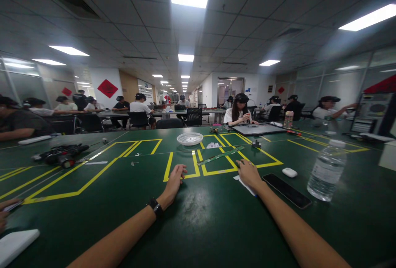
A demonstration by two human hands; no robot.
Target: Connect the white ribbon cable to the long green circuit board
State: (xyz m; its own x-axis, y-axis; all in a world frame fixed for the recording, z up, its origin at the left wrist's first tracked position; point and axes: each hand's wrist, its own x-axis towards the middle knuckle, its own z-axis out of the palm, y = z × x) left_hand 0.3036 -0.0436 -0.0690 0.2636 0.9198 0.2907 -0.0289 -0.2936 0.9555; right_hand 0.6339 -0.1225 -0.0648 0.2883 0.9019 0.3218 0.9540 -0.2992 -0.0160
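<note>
My left hand [175, 180], with a black watch on the wrist, rests on its side on the green table, its fingers loosely bent and nothing visible in them. My right hand [249, 174] lies palm down by the lower edge of a yellow-taped rectangle, fingers stretched forward. Partly under it is a flat white piece [246, 185], perhaps paper; I cannot tell whether the hand touches it. Between and beyond both hands, a long narrow green circuit board [221, 156] lies slantwise across the tape. Farther off stands a white plastic basket [189, 138].
A black phone [287, 190], a white earbud case [289, 172] and a water bottle [327, 170] are on the right. Black tools [63, 154] lie at left. A small dark part [256, 144] sits beyond my right hand. Across the table, a person [240, 113] works beside a flat panel [259, 129].
</note>
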